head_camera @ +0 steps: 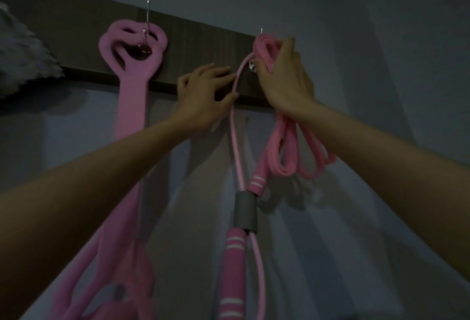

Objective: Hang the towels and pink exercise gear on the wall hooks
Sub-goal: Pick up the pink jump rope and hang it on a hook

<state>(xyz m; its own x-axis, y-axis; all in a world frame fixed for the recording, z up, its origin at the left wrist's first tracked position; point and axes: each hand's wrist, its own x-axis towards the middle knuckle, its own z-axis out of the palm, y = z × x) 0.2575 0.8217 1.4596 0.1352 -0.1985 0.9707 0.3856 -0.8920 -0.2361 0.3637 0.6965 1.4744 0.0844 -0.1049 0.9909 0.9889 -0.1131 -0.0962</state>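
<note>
Rope point(284, 146) coils are bunched at their top inside my right grip point(282, 75), whose fingers are clamped round them against the right hook point(253, 66) on the board point(203, 47). The loops hang below that wrist. One strand point(232, 126) runs from the bundle down past my left grip point(203, 96), which is spread apart, forefinger and thumb tips touching the strand from its left side. Both handles point(234, 263) hang low, well under either grip. A pink band point(132, 65) hangs on the left hook point(146, 40).
</note>
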